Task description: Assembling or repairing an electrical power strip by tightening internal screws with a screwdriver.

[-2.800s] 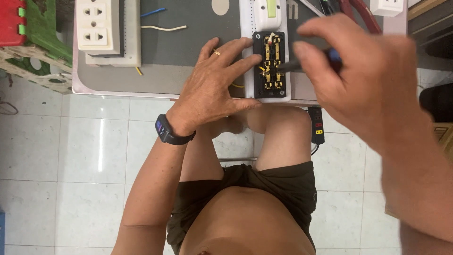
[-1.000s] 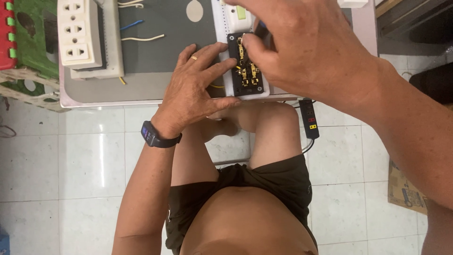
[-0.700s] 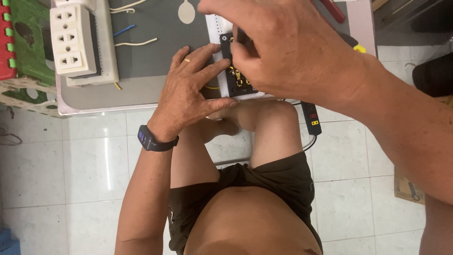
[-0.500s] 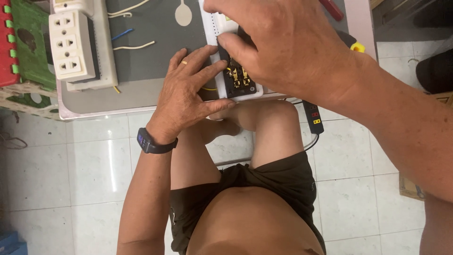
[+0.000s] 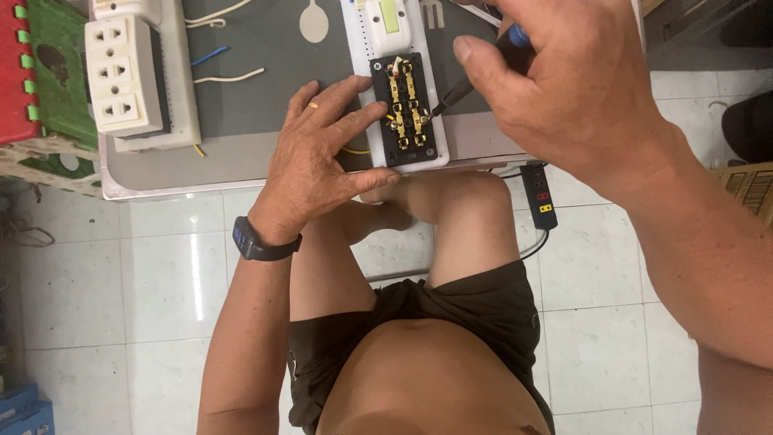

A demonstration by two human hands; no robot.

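My left hand [image 5: 318, 157] lies flat and open on the grey tabletop [image 5: 241, 48], fingers spread and pointing toward 2 o'clock, gripping nothing. Its index and middle fingertips press against the left edge of the black socket module [image 5: 405, 110], and the thumb reaches under it along the table's near edge. There is a gold ring [image 5: 312, 105] on 1 finger and a dark smartwatch [image 5: 259, 244] on that wrist.

My right hand [image 5: 564, 97] comes in from 2 o'clock, closed around a screwdriver [image 5: 475, 76]. The blue of its handle shows just beside my thumb, and the dark shaft runs down toward 8 o'clock, its tip touching a brass terminal on the right side of the module.

The module sits back-side up on a white mounting plate [image 5: 358, 48], with 2 brass strips running lengthwise down its middle. It lies at the near edge of the table, right above my knee [image 5: 459, 201]. At 12 o'clock from it, on the same plate, is a white switch with a pale green rocker [image 5: 390, 20].

At 9 o'clock from my left hand, well apart, stands a cream outlet block [image 5: 121, 76] with 3 sockets. Between it and the module lie loose wires [image 5: 229, 76], blue and pale. A red and green plastic crate [image 5: 32, 72] sits at the far left. A black power strip [image 5: 539, 197] hangs off the table edge at 4 o'clock from the module, over the white tiled floor [image 5: 105, 306].
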